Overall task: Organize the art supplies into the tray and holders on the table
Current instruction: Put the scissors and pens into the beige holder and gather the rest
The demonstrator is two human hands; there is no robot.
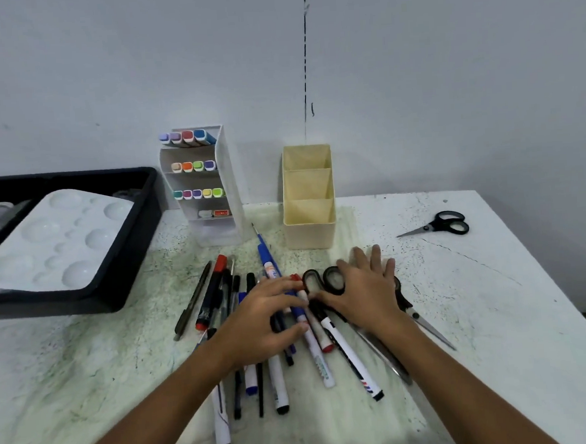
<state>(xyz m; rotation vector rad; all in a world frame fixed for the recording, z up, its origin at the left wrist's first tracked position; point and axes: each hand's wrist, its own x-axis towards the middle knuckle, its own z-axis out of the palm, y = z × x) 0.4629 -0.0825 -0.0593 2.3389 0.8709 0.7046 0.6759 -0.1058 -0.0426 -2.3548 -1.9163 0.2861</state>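
Sorting not yet begun: left hand [270, 321] lies with fingers loosely curled over a heap of pens [250, 327] on the counter [498, 346]; right hand [364, 286] rests spread-fingered on scissors [326, 281]. Pens' long axes run toward and away from the person. Next, likely gathering them for the cream holder [308, 200] beyond the fingertips.

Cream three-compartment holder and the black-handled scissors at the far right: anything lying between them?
No. In the head view, only bare speckled table lies between the cream three-compartment holder and the black-handled scissors.
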